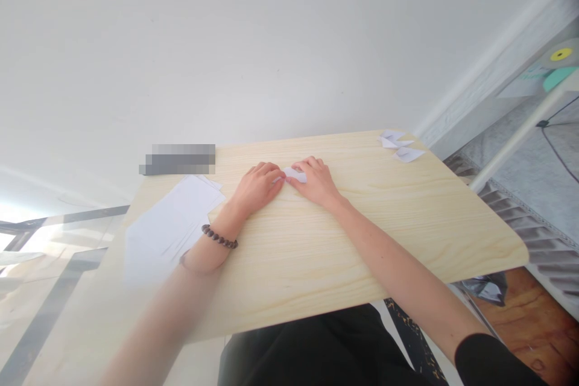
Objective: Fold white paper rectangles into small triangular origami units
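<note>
A small folded piece of white paper [295, 174] lies on the wooden table between my hands, partly covered by my fingers. My left hand [261, 186], with a dark bead bracelet at the wrist, pinches its left end. The thumb and fingers of my right hand [318, 182] grip the right part of the paper. Both hands rest low over the tabletop, fingertips nearly meeting.
To the left lies a stack of white paper sheets [174, 226]. A blurred-out dark object [178, 160] sits at the table's back left. Several folded white paper pieces [398, 143] lie at the back right corner of the table [407, 211]. A white wall rises behind.
</note>
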Demonstrator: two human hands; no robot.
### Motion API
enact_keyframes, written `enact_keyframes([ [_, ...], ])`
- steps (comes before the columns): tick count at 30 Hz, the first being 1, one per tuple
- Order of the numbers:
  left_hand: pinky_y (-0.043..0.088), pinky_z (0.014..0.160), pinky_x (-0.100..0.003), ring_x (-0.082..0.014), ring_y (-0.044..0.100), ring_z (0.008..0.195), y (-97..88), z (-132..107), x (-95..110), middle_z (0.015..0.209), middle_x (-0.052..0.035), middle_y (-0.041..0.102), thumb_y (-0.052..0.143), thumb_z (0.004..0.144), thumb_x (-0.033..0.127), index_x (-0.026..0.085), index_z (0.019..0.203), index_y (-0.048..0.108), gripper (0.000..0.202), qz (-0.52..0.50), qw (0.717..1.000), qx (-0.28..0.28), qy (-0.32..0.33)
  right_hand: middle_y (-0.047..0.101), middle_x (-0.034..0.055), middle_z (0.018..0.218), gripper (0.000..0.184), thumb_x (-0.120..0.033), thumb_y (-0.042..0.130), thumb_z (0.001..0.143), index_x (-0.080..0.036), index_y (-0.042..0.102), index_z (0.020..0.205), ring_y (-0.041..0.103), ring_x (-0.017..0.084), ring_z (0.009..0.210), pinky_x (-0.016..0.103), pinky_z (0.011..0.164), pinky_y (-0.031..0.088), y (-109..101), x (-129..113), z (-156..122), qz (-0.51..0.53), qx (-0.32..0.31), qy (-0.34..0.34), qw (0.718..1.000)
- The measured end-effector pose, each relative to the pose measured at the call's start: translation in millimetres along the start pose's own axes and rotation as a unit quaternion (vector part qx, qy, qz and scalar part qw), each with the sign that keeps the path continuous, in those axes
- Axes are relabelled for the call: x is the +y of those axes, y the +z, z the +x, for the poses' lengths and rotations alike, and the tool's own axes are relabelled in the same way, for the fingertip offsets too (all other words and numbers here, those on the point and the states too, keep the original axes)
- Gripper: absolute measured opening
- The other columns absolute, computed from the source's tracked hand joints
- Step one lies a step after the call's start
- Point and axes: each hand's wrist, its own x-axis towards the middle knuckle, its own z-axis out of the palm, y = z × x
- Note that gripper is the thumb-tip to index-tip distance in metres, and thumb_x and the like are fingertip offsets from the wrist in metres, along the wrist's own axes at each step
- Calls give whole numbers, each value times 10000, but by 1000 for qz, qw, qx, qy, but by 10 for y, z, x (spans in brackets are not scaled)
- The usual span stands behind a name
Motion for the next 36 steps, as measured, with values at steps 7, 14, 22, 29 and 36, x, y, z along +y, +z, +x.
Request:
enact_keyframes([
  [7,424,820,-355,-201,502,923,16,3,-2,959,-70,557,394,870,316,194,1051,564,277,-1,1000,-3,-19,528,70,1021,394,-513,495,775,-235,579,1040,468,221,939,349,808,375,6,7,-3,11,-1,-7,1000],
  [14,369,935,-427,-248,419,1101,56,-9,-44,1183,-121,479,412,849,290,153,1222,452,400,-4,999,-9,-42,524,68,1010,363,-455,520,775,-211,580,1037,476,210,950,336,842,379,-13,62,22,44,-2,-5,999],
  [22,339,962,-437,-249,399,1111,74,-16,-57,1199,-127,468,395,862,320,134,1199,456,389,-19,998,-10,-60,532,37,932,178,-316,488,819,-205,606,892,515,150,857,283,799,407,-83,110,32,148,-8,-14,989],
  [29,367,894,-410,-247,422,1043,66,2,-71,1078,-98,532,492,816,283,163,1275,362,493,-29,996,44,-65,508,25,910,161,-323,494,822,-210,604,858,504,130,853,258,765,413,-102,14,8,175,20,-69,982],
  [36,354,861,-367,-221,438,971,28,10,-39,988,-52,570,504,809,210,206,1121,492,312,0,996,71,-60,471,29,954,151,-334,530,801,-215,615,839,507,121,792,267,717,437,-62,47,17,208,37,-80,974],
])
